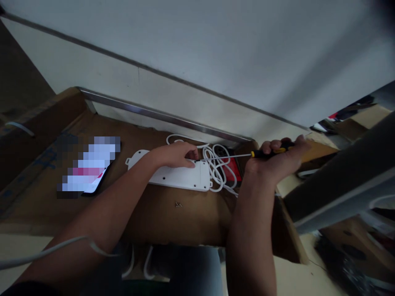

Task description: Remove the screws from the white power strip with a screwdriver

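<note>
A white power strip (177, 177) lies with its screw-holed face up on brown cardboard, a mounting tab at each end. My left hand (174, 155) rests over its upper edge, thumb and fingers curled close around the screwdriver's tip; whether a small screw is between them is hidden. Gripped in my right hand (279, 160) is a screwdriver (228, 157) with a black-and-yellow handle. Its long shaft points left, nearly level, and the tip is at the strip near the left fingers. Several small screws (178, 204) lie in a little pile in front of the strip.
A coiled white cord (216, 164) lies right of the strip, over a red and black item (231, 170). On the left is a lit phone (92, 166). Cardboard walls (43, 111) edge the work area; a white panel (185, 49) stands behind, a grey post (345, 176) at right.
</note>
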